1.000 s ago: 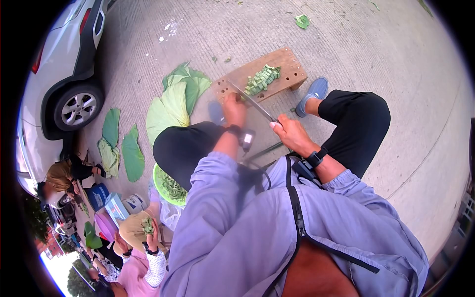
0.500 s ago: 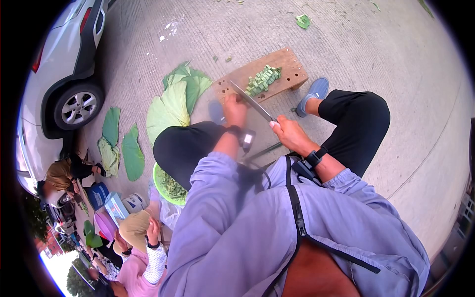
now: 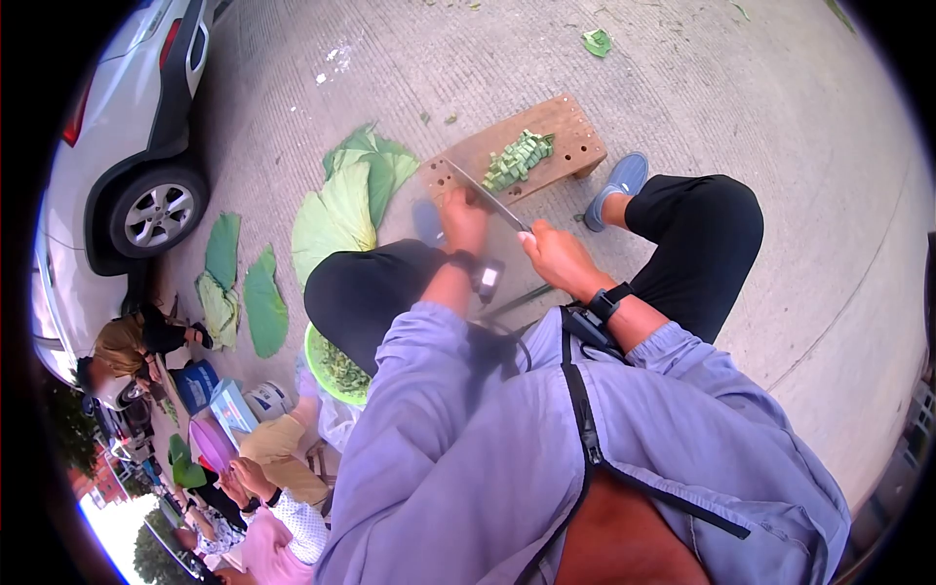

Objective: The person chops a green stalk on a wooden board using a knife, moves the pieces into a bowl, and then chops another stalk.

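My right hand (image 3: 563, 258) is wrapped round the handle of a long knife (image 3: 492, 202), whose blade points up and left across the near left part of a wooden board (image 3: 575, 136). Close beside the blade, my left hand (image 3: 464, 219) has its fingers curled at the board's near edge; what they hold, if anything, is hidden. A pile of chopped green pieces (image 3: 520, 158) lies on the board, to the right of the blade.
Large green leaves (image 3: 336, 214) lie on the ground left of the board. A green basin (image 3: 331, 369) holds chopped greens near my knee. Co-workers (image 3: 268, 546) sit at the lower left. A white car (image 3: 136, 127) stands at the far left.
My right hand and the knife have moved slightly left and up. My left hand has hardly moved. A co-worker's hands have come closer together.
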Demonstrator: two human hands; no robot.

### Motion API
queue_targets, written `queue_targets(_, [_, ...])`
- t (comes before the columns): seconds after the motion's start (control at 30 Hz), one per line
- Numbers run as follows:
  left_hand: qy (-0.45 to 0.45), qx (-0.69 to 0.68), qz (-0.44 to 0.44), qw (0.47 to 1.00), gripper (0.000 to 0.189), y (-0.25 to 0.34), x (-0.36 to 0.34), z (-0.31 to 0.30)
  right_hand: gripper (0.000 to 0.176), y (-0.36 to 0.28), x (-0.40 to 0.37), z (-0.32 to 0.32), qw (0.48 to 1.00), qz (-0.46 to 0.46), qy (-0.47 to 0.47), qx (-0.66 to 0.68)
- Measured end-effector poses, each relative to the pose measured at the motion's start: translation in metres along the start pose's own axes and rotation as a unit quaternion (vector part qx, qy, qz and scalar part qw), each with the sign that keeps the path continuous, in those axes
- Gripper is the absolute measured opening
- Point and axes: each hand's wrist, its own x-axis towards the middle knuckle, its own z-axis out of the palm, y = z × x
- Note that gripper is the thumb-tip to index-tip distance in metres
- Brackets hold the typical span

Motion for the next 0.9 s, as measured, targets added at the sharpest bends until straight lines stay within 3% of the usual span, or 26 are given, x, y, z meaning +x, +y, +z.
queue_targets(0.2, [-0.008,0.011,-0.010,1.000,0.029,0.006,-0.005,-0.007,0.044,0.015,0.007,0.012,0.998,-0.009,0.030,0.046])
queue_targets(0.3, [0.025,-0.007,0.002,1.000,0.017,0.007,-0.008,-0.007,0.044,0.014,0.005,0.007,0.996,-0.028,0.034,0.073])
queue_targets(0.53, [0.011,-0.010,-0.004,1.000,0.020,-0.016,-0.003,0.003,0.042,0.012,0.001,-0.001,0.991,-0.054,0.071,0.098])
queue_targets(0.77, [0.000,0.010,-0.020,1.000,0.025,-0.011,0.000,-0.001,0.034,0.013,-0.003,-0.017,0.974,-0.077,0.119,0.179])
queue_targets(0.9, [-0.017,0.000,-0.030,0.999,0.029,-0.005,0.001,-0.010,0.032,0.026,0.002,-0.030,0.976,-0.063,0.138,0.158])
